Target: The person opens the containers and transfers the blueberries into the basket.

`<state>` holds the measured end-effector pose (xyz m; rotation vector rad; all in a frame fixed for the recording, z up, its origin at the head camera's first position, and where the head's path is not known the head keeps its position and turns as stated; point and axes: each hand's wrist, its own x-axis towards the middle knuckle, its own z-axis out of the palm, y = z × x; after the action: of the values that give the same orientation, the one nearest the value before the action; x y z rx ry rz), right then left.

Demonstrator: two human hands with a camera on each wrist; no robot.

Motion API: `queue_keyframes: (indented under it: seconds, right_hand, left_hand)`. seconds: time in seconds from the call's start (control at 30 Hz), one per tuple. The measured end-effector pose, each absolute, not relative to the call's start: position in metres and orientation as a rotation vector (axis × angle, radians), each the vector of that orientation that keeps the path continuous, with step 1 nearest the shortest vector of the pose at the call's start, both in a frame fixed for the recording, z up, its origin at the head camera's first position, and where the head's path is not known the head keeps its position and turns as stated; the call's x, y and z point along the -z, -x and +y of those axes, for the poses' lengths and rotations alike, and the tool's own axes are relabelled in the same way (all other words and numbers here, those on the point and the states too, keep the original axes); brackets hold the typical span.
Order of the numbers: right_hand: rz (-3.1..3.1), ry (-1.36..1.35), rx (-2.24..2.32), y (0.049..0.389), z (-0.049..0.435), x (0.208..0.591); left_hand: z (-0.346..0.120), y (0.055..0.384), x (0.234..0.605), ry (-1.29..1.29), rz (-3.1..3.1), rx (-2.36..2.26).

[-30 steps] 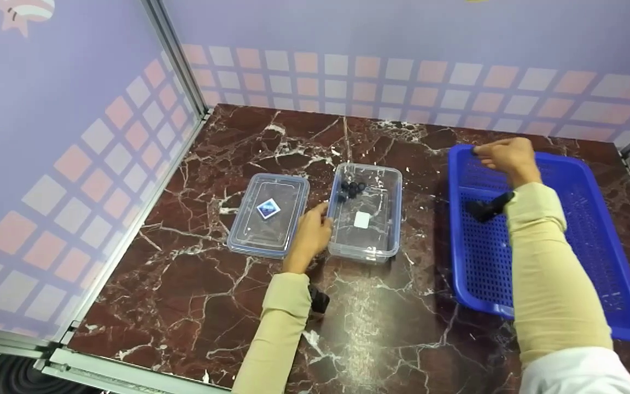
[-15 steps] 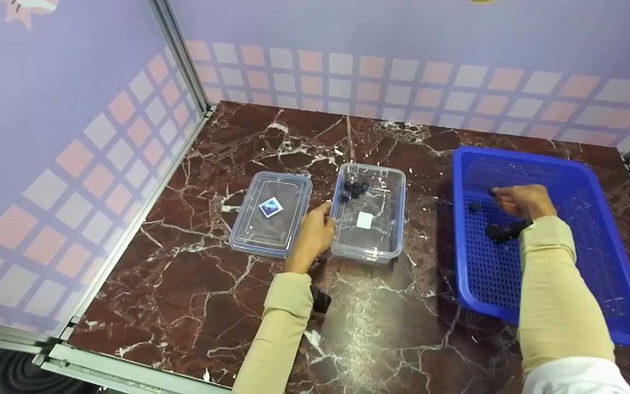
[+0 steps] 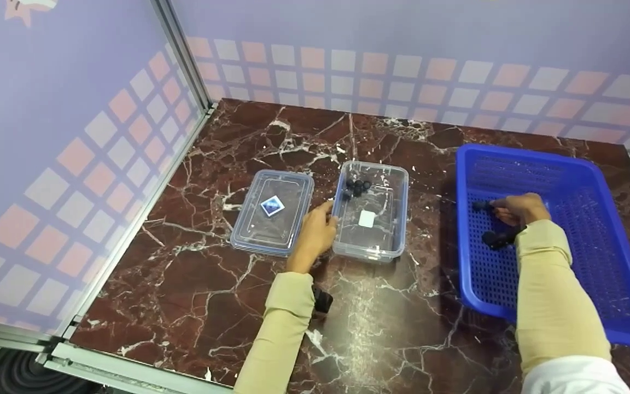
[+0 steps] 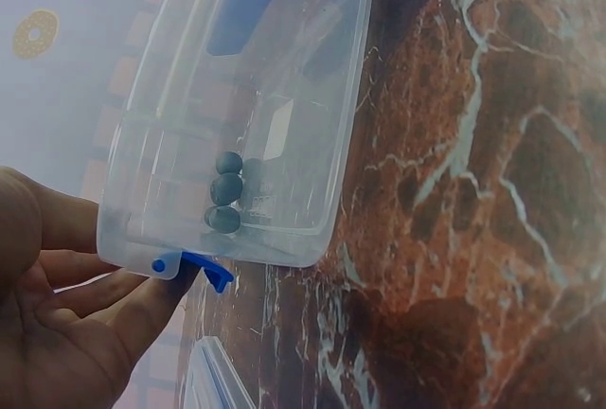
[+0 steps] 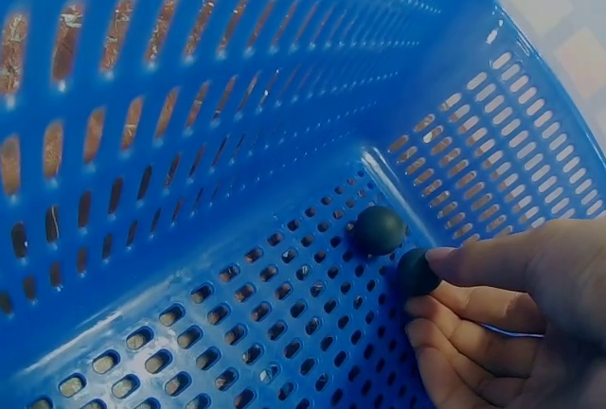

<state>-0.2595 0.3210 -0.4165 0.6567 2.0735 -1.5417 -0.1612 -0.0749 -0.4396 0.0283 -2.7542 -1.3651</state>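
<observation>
My left hand [image 3: 316,232] grips the left wall of a clear plastic box [image 3: 372,254]. In the left wrist view the thumb lies at the rim, with fingers against the outside near a blue latch [image 4: 210,272]. Several small dark balls [image 4: 225,189] are gathered inside the box, beside a white square label [image 3: 366,219]. Down in the blue perforated basket [image 3: 461,262], my right hand [image 3: 520,209] pinches a dark ball [image 5: 417,273] between thumb and fingers. Another dark ball [image 5: 378,230] sits on the basket floor close beside it.
A clear lid [image 3: 249,235] with a blue diamond sticker [image 3: 272,206] lies left of the box on the marbled table [image 3: 194,306]. Patterned panels [image 3: 397,33] border the table behind and at the left. The basket stands at the right.
My right hand has gone from above the basket's far left rim down inside it, bringing a dark ball beside another on the floor. The left hand keeps its grip on the box.
</observation>
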Motion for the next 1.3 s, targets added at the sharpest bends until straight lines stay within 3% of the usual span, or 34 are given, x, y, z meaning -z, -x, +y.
queue_keyframes:
  seconds: [0.6, 0.8, 1.3]
  right_hand:
    - [2.181, -0.647, 1.480, 0.261, 0.318, 0.416]
    - [2.471, -0.677, 1.332, 0.268, 0.316, 0.398]
    - [2.693, -0.442, 1.574, 0.290, 0.231, 0.332]
  left_hand:
    - [-0.076, 0.160, 0.439, -0.041, -2.758, 1.352]
    - [-0.076, 0.160, 0.439, -0.045, -2.753, 1.352]
    - [-0.074, 0.158, 0.437, -0.052, -2.742, 1.317]
